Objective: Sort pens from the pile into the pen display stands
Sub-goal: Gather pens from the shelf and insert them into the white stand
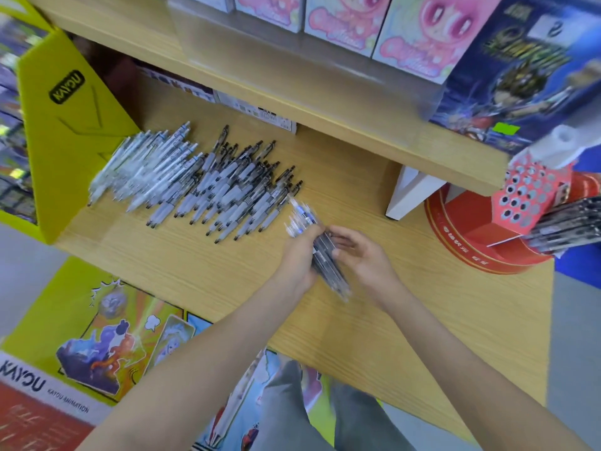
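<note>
Red cardboard forms 1 pen display stand (pixel 527 198) at the right end of the counter (pixel 406 320), its face pierced with round holes, and a cluster of dark pens (pixel 566 224) leans out of its right side. We count 1 pile of loose pens (pixel 201 183), too many to number: clear barrels, grey sleeves, black tips. Our left grip (pixel 300 260) and right grip (pixel 366 255) curl around 1 blurred bundle (pixel 335 278) just beside it.

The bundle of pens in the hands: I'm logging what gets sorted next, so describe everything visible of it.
The bundle of dark-barrelled plastic pens is motion-blurred and slants over the light wooden tabletop. The left hand grips its left side; the right hand holds its right side. A few clear, blue-marked pens stick out at the far end.
</note>
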